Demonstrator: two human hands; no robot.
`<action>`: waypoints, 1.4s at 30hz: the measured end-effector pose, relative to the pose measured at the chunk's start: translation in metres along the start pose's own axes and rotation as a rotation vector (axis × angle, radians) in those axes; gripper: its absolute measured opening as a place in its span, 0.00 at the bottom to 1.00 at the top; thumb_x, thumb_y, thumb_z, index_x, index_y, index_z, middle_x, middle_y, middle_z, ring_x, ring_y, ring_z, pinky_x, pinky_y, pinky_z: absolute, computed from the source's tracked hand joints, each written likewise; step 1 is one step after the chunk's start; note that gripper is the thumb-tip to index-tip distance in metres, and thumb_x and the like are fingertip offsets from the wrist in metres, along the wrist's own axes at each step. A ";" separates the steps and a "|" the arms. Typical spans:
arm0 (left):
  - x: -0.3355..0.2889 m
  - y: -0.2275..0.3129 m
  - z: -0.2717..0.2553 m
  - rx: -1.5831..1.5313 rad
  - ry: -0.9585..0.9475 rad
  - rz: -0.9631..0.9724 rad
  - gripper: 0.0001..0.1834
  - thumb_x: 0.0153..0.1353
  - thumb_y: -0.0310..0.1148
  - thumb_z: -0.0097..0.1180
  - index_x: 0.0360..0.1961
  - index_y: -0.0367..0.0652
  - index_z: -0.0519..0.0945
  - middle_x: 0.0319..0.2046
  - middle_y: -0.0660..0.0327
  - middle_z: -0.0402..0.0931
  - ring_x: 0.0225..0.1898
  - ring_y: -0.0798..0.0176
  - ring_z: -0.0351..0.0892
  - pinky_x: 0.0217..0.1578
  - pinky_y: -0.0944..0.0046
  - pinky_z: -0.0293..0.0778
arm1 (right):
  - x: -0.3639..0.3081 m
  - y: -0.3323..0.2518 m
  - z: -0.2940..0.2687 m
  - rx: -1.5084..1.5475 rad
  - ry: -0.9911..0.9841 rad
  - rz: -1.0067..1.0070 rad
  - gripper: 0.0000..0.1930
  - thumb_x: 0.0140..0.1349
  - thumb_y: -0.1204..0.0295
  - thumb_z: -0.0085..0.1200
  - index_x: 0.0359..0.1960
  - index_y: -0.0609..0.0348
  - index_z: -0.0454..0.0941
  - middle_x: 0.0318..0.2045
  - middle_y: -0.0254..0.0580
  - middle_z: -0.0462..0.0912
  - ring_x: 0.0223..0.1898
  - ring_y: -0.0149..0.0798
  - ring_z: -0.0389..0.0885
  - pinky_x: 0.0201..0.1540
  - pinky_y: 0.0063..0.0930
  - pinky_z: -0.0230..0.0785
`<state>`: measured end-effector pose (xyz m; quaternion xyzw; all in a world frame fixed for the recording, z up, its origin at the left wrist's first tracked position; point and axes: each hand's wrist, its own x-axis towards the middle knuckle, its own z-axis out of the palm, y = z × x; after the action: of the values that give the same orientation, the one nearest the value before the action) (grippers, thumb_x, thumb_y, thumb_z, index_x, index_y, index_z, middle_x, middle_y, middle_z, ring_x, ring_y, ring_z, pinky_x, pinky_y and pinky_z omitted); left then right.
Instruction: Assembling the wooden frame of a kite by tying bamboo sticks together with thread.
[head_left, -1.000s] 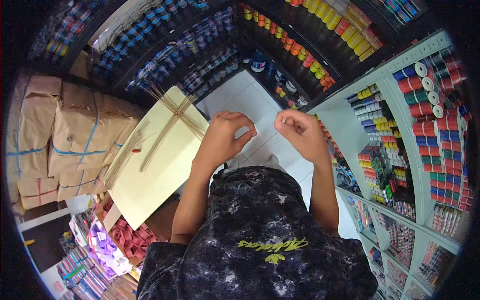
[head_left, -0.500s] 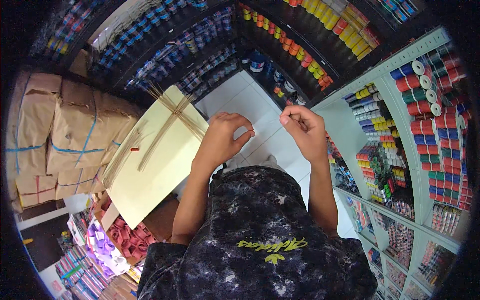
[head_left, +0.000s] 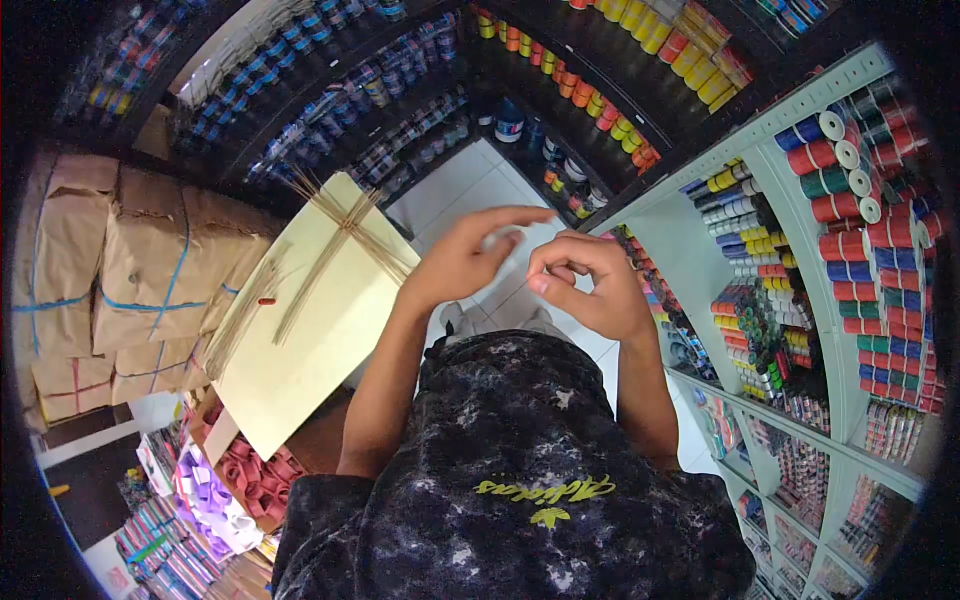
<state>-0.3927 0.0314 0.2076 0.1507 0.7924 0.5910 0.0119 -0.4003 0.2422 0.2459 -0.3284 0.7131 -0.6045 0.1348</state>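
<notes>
My left hand (head_left: 475, 255) is held in mid-air before my body, its fingers stretched out and the thumb apart, with nothing visible in it. Close beside it on the right, my right hand (head_left: 590, 287) is curled, thumb and forefinger pinched together; whatever may be between them is too small or hidden to make out. To the left of both hands a pale yellow board (head_left: 300, 385) carries two bundles of thin brown sticks (head_left: 325, 262), crossed by further sticks near the far end. A small reddish-brown piece (head_left: 267, 301) lies on the left-hand sticks.
Brown paper parcels (head_left: 150, 265) tied with blue string are stacked at the left. Below the board is a box of pink ribbon loops (head_left: 262, 478). Dark shelves of jars (head_left: 395, 75) stand ahead; a pale green rack (head_left: 755, 155) of thread spools (head_left: 855, 245) fills the right.
My hands have come closer together. The left fingers have straightened toward the right, and the right hand has moved left and lower, still pinched. The board and sticks stay put.
</notes>
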 end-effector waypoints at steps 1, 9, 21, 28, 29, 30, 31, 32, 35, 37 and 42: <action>0.006 -0.003 0.009 -0.140 -0.145 0.060 0.24 0.58 0.20 0.56 0.58 0.38 0.78 0.49 0.48 0.83 0.49 0.54 0.82 0.55 0.59 0.74 | 0.000 -0.002 0.001 0.000 -0.002 -0.002 0.03 0.58 0.79 0.63 0.32 0.63 0.81 0.26 0.29 0.75 0.26 0.21 0.64 0.31 0.19 0.56; 0.024 -0.071 0.036 -0.318 -0.468 -0.079 0.11 0.63 0.27 0.60 0.45 0.36 0.86 0.38 0.58 0.86 0.40 0.66 0.82 0.47 0.65 0.76 | -0.023 -0.008 -0.032 -0.020 0.156 0.017 0.03 0.58 0.79 0.63 0.34 0.60 0.83 0.30 0.31 0.81 0.26 0.21 0.66 0.29 0.18 0.58; 0.005 -0.168 -0.074 -0.184 -0.007 -0.316 0.12 0.70 0.37 0.58 0.43 0.39 0.86 0.33 0.69 0.82 0.36 0.74 0.75 0.43 0.70 0.71 | -0.140 -0.025 -0.163 -0.581 1.058 0.003 0.06 0.66 0.79 0.57 0.42 0.66 0.81 0.37 0.34 0.82 0.38 0.26 0.76 0.46 0.22 0.69; -0.003 -0.260 -0.109 -0.049 0.241 -0.304 0.10 0.68 0.33 0.59 0.38 0.37 0.86 0.35 0.64 0.85 0.32 0.71 0.78 0.38 0.68 0.74 | -0.183 -0.054 -0.197 -0.803 1.516 -0.200 0.09 0.68 0.74 0.58 0.43 0.69 0.82 0.39 0.37 0.83 0.41 0.31 0.76 0.50 0.26 0.68; -0.011 -0.282 -0.120 0.050 0.338 -0.355 0.11 0.67 0.35 0.60 0.38 0.37 0.87 0.34 0.63 0.85 0.33 0.70 0.79 0.38 0.67 0.75 | -0.178 -0.058 -0.197 -0.764 1.579 -0.233 0.10 0.67 0.73 0.59 0.44 0.69 0.82 0.39 0.38 0.83 0.41 0.31 0.76 0.49 0.27 0.68; -0.010 -0.288 -0.123 0.143 0.420 -0.404 0.13 0.67 0.37 0.61 0.38 0.37 0.87 0.33 0.62 0.85 0.33 0.69 0.80 0.39 0.67 0.75 | -0.178 -0.059 -0.198 -0.763 1.577 -0.233 0.10 0.67 0.73 0.59 0.44 0.69 0.82 0.39 0.38 0.83 0.41 0.31 0.76 0.49 0.27 0.68; -0.012 -0.293 -0.125 0.143 0.424 -0.406 0.13 0.67 0.37 0.61 0.38 0.37 0.87 0.33 0.62 0.85 0.33 0.69 0.80 0.39 0.67 0.75 | -0.178 -0.060 -0.199 -0.742 1.615 -0.245 0.10 0.67 0.72 0.60 0.44 0.68 0.82 0.39 0.37 0.83 0.40 0.29 0.76 0.45 0.25 0.68; -0.015 -0.298 -0.127 0.206 0.429 -0.474 0.15 0.68 0.40 0.59 0.41 0.37 0.87 0.35 0.60 0.86 0.36 0.68 0.82 0.40 0.66 0.75 | -0.177 -0.060 -0.200 -0.718 1.649 -0.259 0.11 0.66 0.70 0.61 0.44 0.67 0.83 0.38 0.36 0.84 0.39 0.27 0.76 0.42 0.24 0.67; 0.019 -0.255 -0.094 0.204 0.372 -0.594 0.21 0.69 0.46 0.56 0.48 0.38 0.85 0.43 0.55 0.85 0.44 0.64 0.83 0.46 0.65 0.75 | -0.189 -0.045 -0.202 -0.768 1.462 -0.181 0.09 0.67 0.72 0.60 0.44 0.66 0.83 0.38 0.34 0.83 0.39 0.26 0.76 0.43 0.22 0.67; 0.022 -0.236 -0.089 0.161 0.369 -0.662 0.24 0.70 0.49 0.54 0.53 0.38 0.83 0.49 0.53 0.84 0.50 0.61 0.83 0.51 0.64 0.74 | -0.164 -0.038 -0.186 -0.700 1.378 -0.167 0.08 0.67 0.74 0.59 0.43 0.66 0.82 0.38 0.34 0.83 0.39 0.25 0.76 0.43 0.21 0.67; 0.030 -0.201 -0.086 0.018 0.465 -0.621 0.32 0.72 0.54 0.50 0.63 0.37 0.75 0.62 0.53 0.76 0.64 0.59 0.71 0.65 0.63 0.61 | -0.112 -0.026 -0.145 -0.566 1.133 -0.067 0.06 0.64 0.80 0.58 0.42 0.66 0.81 0.38 0.34 0.83 0.38 0.25 0.76 0.43 0.19 0.68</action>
<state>-0.4832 -0.0928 0.0490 -0.2344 0.7869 0.5708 0.0092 -0.3940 0.4238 0.2815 -0.0027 0.7953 -0.4767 -0.3745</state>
